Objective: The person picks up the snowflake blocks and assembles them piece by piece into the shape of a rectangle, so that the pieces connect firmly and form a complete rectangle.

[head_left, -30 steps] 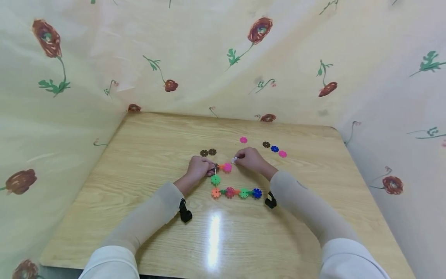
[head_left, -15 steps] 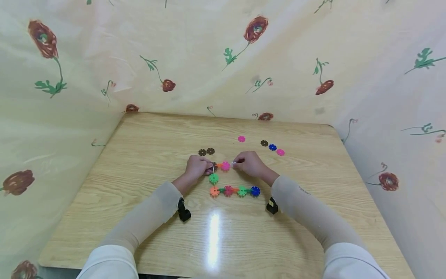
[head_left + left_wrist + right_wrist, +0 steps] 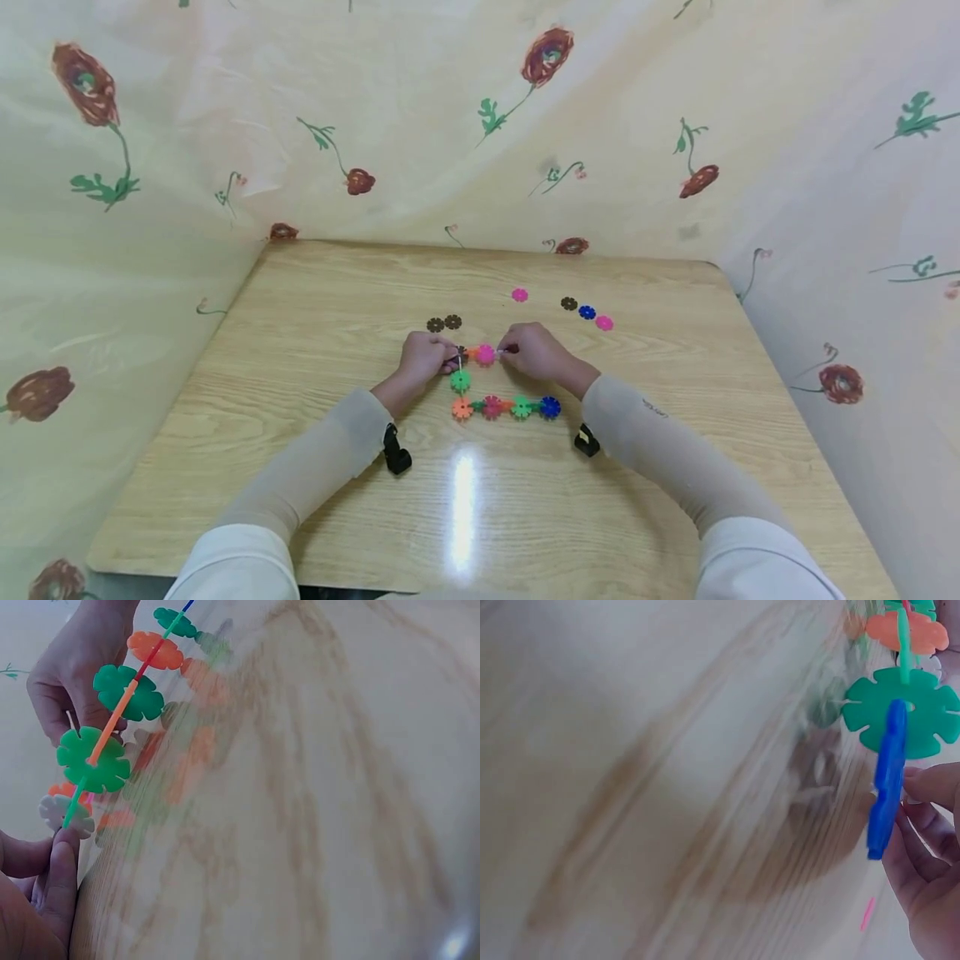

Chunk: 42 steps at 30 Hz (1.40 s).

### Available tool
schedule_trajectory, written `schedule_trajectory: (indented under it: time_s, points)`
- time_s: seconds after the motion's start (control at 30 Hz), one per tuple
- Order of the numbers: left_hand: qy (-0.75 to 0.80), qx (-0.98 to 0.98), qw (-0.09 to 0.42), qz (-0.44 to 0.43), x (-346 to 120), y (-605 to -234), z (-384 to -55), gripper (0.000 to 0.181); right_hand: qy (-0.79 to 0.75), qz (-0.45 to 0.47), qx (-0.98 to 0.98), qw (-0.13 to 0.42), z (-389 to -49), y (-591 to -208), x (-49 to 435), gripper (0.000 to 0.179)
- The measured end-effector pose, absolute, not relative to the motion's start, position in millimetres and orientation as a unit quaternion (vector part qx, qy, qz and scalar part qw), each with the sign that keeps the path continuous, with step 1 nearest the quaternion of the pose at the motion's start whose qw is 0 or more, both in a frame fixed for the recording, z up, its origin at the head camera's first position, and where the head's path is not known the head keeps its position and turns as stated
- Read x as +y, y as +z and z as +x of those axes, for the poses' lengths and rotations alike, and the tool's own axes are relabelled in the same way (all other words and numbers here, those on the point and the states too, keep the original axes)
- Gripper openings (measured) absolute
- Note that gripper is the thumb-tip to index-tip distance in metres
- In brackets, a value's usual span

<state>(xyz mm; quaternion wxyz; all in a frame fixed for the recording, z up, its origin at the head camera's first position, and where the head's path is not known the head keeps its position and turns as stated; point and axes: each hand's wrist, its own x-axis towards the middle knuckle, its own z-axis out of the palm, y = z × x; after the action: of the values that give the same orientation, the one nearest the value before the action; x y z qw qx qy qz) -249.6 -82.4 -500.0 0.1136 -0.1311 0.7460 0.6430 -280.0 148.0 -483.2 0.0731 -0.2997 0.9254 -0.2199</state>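
Observation:
In the head view, a chain of slotted plastic flower discs bends in a C shape on the table. Its near row runs from an orange disc (image 3: 462, 408) to a blue disc (image 3: 550, 407). A green disc (image 3: 461, 381) links that row to the far side, where a brown disc (image 3: 462, 356) and a pink disc (image 3: 486, 355) sit. My left hand (image 3: 424, 358) pinches the chain at the brown disc's corner. My right hand (image 3: 538, 350) pinches a white disc (image 3: 502, 355), mostly covered by the fingers, right at the pink disc's edge. In the left wrist view a white disc (image 3: 66, 814) shows beyond my left fingertips.
Two loose brown discs (image 3: 444, 323) lie just beyond my left hand. Farther back are a loose pink disc (image 3: 520, 295) and, to its right, a brown one (image 3: 569, 303), a blue one (image 3: 587, 312) and another pink one (image 3: 604, 323). Flowered sheeting (image 3: 420, 125) surrounds the wooden table (image 3: 337, 283).
My right hand has moved slightly left with the white disc, bringing it up to the pink disc's edge. My left hand keeps its hold on the chain's corner.

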Motion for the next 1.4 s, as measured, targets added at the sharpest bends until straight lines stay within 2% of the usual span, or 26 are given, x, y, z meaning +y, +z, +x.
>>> schedule_trajectory:
  time_s: [0.53,0.8,0.97,1.1,1.2,1.4]
  points:
    - [0.642,0.745,0.107,-0.145,-84.7,-501.6,-252.8,0.012,-0.232,-0.339,0.911,0.036,-283.3,-480.9,139.6,0.010]
    - [0.652,0.737,0.100,-0.148,-85.3,-500.3,-256.2,0.013,-0.224,-0.319,0.919,0.061,-287.7,-474.2,136.3,0.013]
    - [0.650,0.738,0.097,-0.150,-86.4,-498.5,-257.5,0.014,-0.242,-0.305,0.915,0.107,-305.3,-463.0,140.7,0.029]
    - [0.653,0.735,0.104,-0.149,-85.8,-497.5,-257.4,0.012,-0.266,-0.256,0.924,0.103,-330.5,-462.9,150.3,0.028]
    - [0.655,0.733,0.108,-0.152,-84.6,-497.3,-255.9,0.011,-0.239,-0.226,0.940,0.095,-348.0,-470.5,156.5,0.034]
    - [0.648,0.738,0.113,-0.155,-82.1,-498.9,-252.6,0.013,-0.183,-0.194,0.958,0.107,-361.5,-482.2,159.9,0.033]
